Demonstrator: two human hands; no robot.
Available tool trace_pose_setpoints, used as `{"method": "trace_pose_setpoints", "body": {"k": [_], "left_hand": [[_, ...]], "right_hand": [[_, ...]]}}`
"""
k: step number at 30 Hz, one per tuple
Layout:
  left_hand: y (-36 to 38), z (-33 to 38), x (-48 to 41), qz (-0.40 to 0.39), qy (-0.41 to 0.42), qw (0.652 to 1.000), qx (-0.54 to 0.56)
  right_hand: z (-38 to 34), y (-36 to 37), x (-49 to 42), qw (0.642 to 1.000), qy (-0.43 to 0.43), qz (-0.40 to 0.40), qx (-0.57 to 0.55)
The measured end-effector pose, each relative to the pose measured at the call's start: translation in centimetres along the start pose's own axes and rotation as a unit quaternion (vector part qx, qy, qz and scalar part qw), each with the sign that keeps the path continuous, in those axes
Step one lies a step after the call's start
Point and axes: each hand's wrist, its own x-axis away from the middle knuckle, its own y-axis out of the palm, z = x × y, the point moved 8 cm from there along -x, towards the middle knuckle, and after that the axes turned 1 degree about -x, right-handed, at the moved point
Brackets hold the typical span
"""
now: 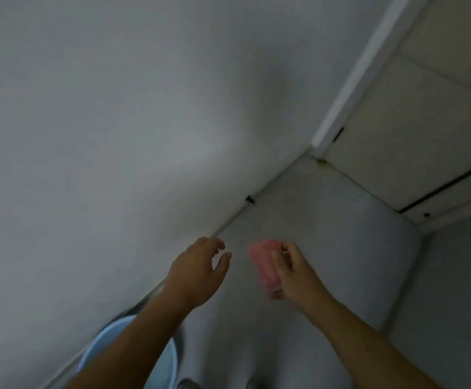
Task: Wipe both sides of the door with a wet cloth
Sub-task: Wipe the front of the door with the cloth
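Head view: big white panel (102, 122) fills left; we take it for door, lower edge meeting grey floor tiles (327, 220). Blue basin (111, 341) at bottom, partly under our left forearm. Left hand (198, 273) empty, fingers loosely spread, near door foot. Right hand (293, 273) pinches folded pink cloth (263, 262), held off door, above floor. We judge cloth ready, wiping stroke not begun. Next: press cloth flat on door face, sweep.

Door (116, 122) smooth matt; cloth (263, 263) pink, fuzzy; basin (108, 341) glossy plastic.
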Motion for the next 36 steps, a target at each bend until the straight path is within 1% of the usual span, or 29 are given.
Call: {"method": "trace_pose_setpoints", "body": {"k": [4,6,8,11,15,19,24,31,36], "left_hand": [[2.4,12.8,-6.6,-0.058,0.1,0.993,-0.03],[4.7,19.0,-9.3,-0.087,0.144,0.985,-0.037],[7.3,24.7,-11.7,-0.118,0.178,0.976,-0.04],[11.0,32.5,-15.0,-0.151,0.218,0.963,-0.047],[15.0,41.3,-19.8,-0.175,0.243,0.953,-0.055],[17.8,48.5,-24.2,-0.18,0.247,0.952,-0.034],[20.7,54.9,-30.4,-0.186,0.272,0.943,-0.053],[25.4,64.8,-41.9,-0.185,0.313,0.931,-0.043],[30.6,73.0,-49.9,-0.213,0.342,0.915,-0.031]], "right_hand": [[-0.8,-13.5,2.4,0.989,-0.012,0.138,-0.042],[-0.4,-20.2,3.7,0.972,-0.015,0.221,-0.079],[0.2,-26.5,4.7,0.951,-0.028,0.289,-0.109],[1.8,-35.6,5.0,0.923,-0.05,0.363,-0.121],[2.9,-46.2,5.0,0.888,-0.06,0.438,-0.128],[3.2,-54.2,4.4,0.863,-0.074,0.488,-0.107],[3.7,-62.6,1.4,0.836,-0.074,0.542,-0.032],[3.1,-74.1,-5.7,0.808,-0.071,0.584,-0.019],[1.7,-83.5,-11.3,0.793,-0.047,0.607,-0.018]]}}
